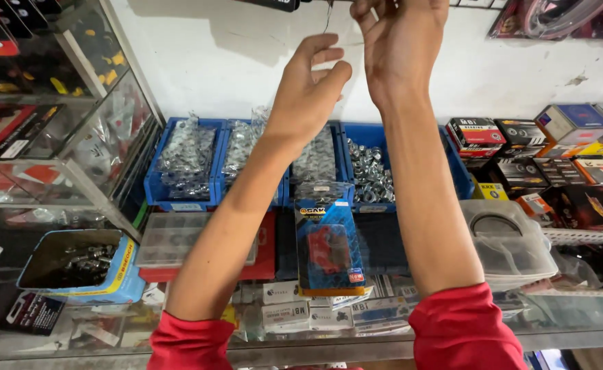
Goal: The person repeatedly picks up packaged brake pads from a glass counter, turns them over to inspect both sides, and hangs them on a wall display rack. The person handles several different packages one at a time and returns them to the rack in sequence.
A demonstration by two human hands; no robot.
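Blue bins (178, 195) hold bagged metal parts; loose nuts (370, 175) fill one; both hands (312, 85) pinch thin wire (329, 17).

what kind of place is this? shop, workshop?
Likely a small motorcycle or hardware parts shop: blue bins of bagged metal fasteners, stacked small parts boxes, and a carded brake-pad blister pack on the glass counter.

Both hands (356, 62) reach up above blue bins (185, 199) of hardware.

Right hand (401, 41) fingertips cut off by top edge.
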